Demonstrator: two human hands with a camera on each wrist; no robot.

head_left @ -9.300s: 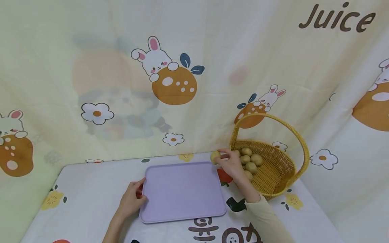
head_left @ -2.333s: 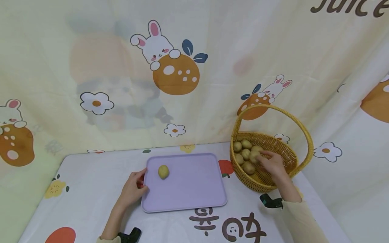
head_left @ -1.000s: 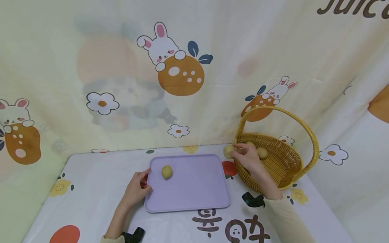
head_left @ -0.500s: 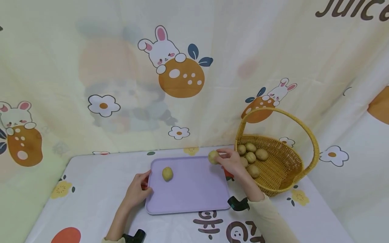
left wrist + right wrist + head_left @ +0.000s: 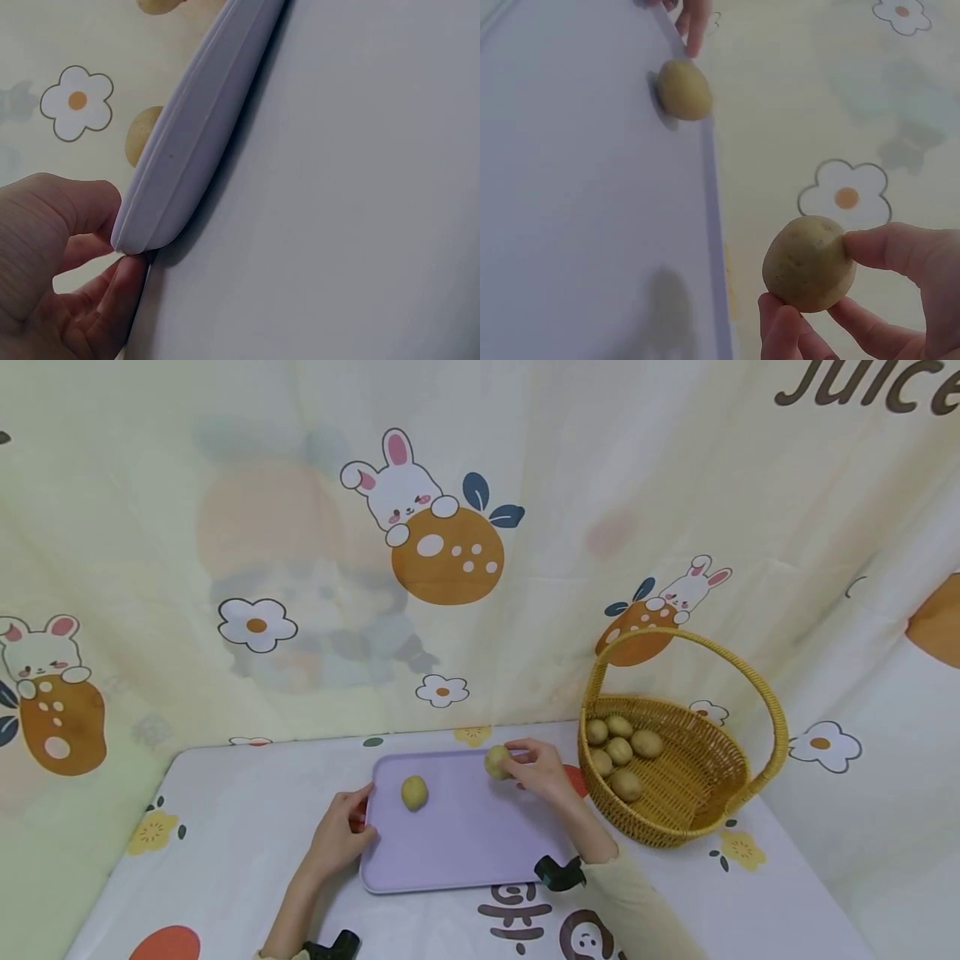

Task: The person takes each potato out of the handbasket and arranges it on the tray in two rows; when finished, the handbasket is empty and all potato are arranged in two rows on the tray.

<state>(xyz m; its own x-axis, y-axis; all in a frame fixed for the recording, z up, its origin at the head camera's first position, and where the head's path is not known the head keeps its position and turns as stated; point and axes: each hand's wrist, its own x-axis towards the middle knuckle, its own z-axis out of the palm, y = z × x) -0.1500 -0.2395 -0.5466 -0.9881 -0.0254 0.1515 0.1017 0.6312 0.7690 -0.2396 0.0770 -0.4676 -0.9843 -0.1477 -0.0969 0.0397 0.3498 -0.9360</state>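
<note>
My right hand (image 5: 542,772) pinches a small round potato (image 5: 810,264) between thumb and fingertips, holding it over the back right part of a lilac tray (image 5: 450,847). A second potato (image 5: 414,793) lies on the tray towards its back left corner. At the tray's left edge my left hand (image 5: 339,833) grips the rim; the left wrist view has thumb and fingers (image 5: 124,292) at the rim's end. In the right wrist view the held potato shows whole, with its shadow falling on the tray.
A yellow wicker basket (image 5: 701,785) with a tall arched handle stands right of the tray. Several potatoes (image 5: 618,750) are gathered in its left half. A printed curtain (image 5: 300,543) hangs behind the table, which has a white patterned cloth (image 5: 247,810).
My right hand has taken a potato out of the basket and carried it left over the tray. Earlier, one potato came to lie on the tray. The left hand stays at the rim.
</note>
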